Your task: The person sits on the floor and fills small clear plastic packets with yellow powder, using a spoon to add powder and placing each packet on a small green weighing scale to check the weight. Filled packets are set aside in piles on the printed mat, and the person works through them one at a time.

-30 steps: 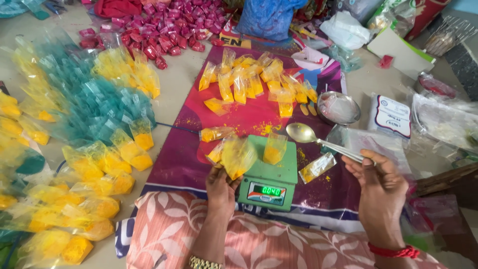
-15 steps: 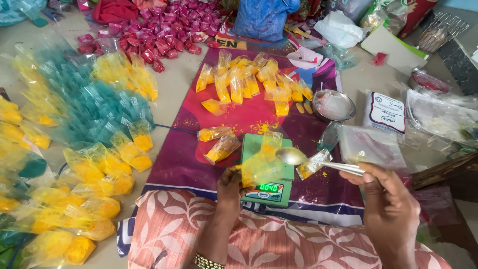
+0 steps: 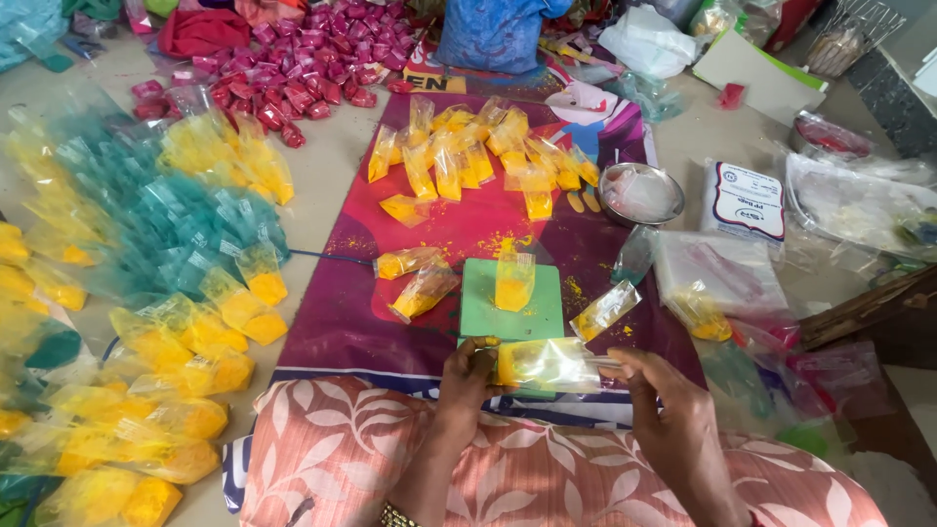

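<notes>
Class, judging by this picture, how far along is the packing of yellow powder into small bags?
Done: many filled yellow packets lie heaped at the left. In hand: the left hand and right hand hold one clear packet over the green scale. Left: another packet stands on it.

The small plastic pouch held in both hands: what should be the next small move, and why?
Probably set the pouch down beside the other filled pouches. The left hand and right hand hold it sideways over the green scale, and yellow powder already shows inside.
</notes>
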